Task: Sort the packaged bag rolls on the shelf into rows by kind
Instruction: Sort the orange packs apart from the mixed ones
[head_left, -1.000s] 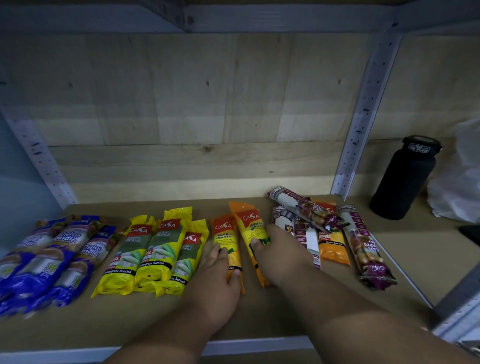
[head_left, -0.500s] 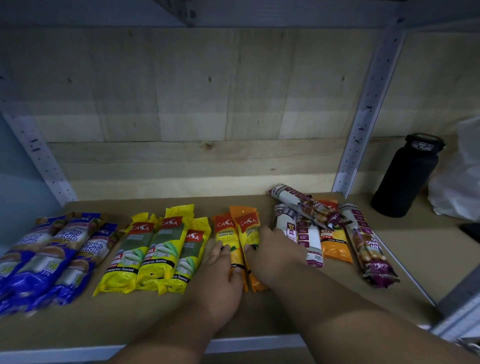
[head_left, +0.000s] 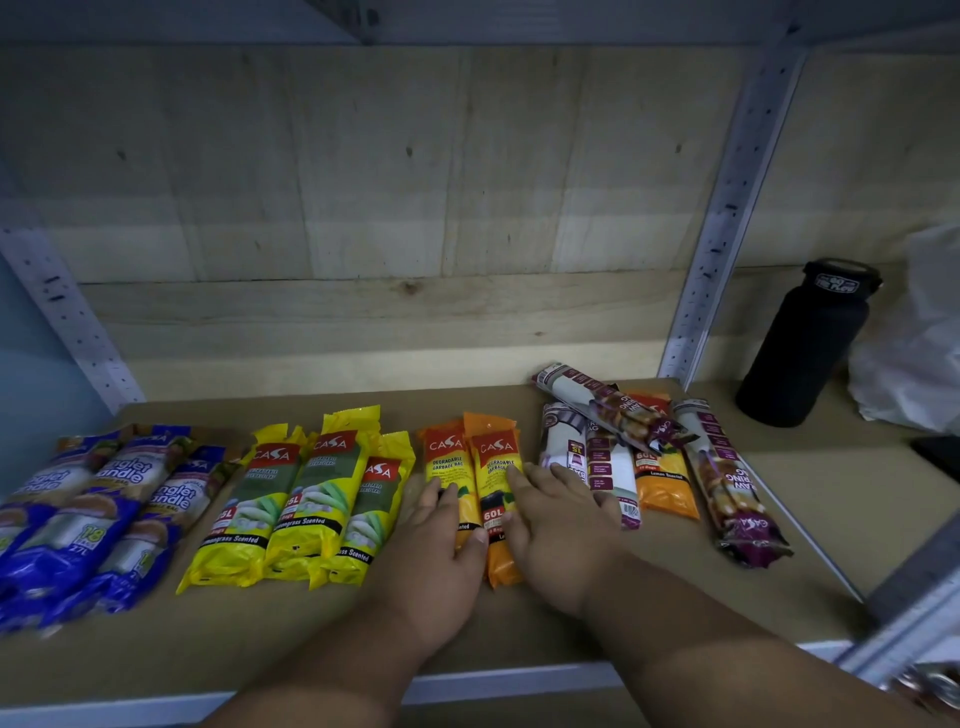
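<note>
Bag rolls are all laid out flat on the shelf (head_left: 810, 499) from my view. Three blue packs (head_left: 98, 514) sit far left, three yellow packs (head_left: 306, 499) next to them, then two orange packs (head_left: 475, 467) side by side in the middle. My left hand (head_left: 439, 566) is resting flat with fingers loosely spread on the left orange one, and my right hand (head_left: 558, 535) is flat too, fingers spread, lying against the right edge of the other orange pack and reaching onto the white and maroon packs (head_left: 613, 462). Those are piled messy, one lying crossways on top, with a third orange pack (head_left: 665, 483) stuck among them. A black bottle (head_left: 810, 343) stands upright further right, beside a white plastic bag (head_left: 919, 358).
</note>
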